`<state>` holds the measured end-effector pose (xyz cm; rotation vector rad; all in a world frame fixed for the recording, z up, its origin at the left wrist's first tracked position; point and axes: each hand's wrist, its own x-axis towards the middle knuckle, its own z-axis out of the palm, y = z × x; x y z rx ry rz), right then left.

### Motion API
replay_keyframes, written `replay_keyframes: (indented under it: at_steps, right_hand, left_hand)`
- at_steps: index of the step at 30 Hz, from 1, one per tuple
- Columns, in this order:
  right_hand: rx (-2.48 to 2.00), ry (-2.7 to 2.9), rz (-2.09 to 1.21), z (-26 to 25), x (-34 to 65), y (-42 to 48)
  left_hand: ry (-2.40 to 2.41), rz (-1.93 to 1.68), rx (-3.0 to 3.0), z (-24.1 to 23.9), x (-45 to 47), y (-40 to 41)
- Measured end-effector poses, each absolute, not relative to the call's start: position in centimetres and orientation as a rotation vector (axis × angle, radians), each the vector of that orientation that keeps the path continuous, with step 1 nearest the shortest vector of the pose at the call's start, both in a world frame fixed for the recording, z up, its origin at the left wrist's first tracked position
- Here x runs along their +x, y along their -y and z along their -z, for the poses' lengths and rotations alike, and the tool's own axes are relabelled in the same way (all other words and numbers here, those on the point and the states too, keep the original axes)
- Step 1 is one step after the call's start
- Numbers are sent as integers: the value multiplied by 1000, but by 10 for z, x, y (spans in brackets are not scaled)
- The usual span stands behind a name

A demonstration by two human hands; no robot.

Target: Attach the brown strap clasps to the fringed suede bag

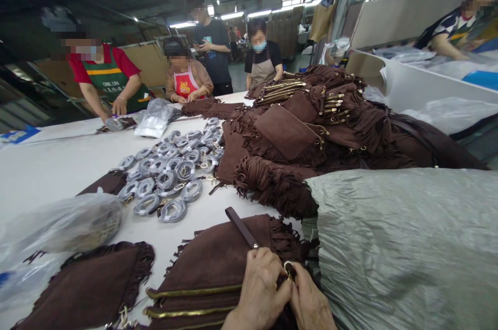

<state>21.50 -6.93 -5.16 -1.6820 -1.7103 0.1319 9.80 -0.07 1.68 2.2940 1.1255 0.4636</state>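
Observation:
A dark brown fringed suede bag (218, 252) with gold zippers lies on the table in front of me. Over its right part, my left hand (260, 286) is closed around the lower end of a brown wrist strap (240, 227), whose loop sticks up past the knuckles. My right hand (311, 296) pinches beside a gold ring-shaped clasp (288, 267), close against the left fingertips. What lies between the fingers is mostly hidden. Another fringed bag (93, 286) rests at the lower left.
Coiled, wrapped straps (167, 179) cover the middle of the white table (58, 164). A tall heap of brown bags (288, 130) rises beyond my hands. Grey-green sheeting (408, 242) fills the right, and a clear plastic bag (73, 221) lies left. Several people stand around.

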Motion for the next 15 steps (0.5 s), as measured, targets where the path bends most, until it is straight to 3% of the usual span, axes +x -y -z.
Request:
replay_keyframes:
  at_steps: [10, 12, 15]
  right_hand:
    - [-1604, 1729, -48, 51, 213, 73]
    - [-1606, 1666, -298, 48, 219, 79]
    - [-1597, 1369, -985, 29, 236, 81]
  left_hand:
    - [-1157, -319, 2214, -20, 98, -4]
    - [-1132, -323, 2169, -22, 97, -6]
    - [-1059, -426, 1994, -25, 83, -14]
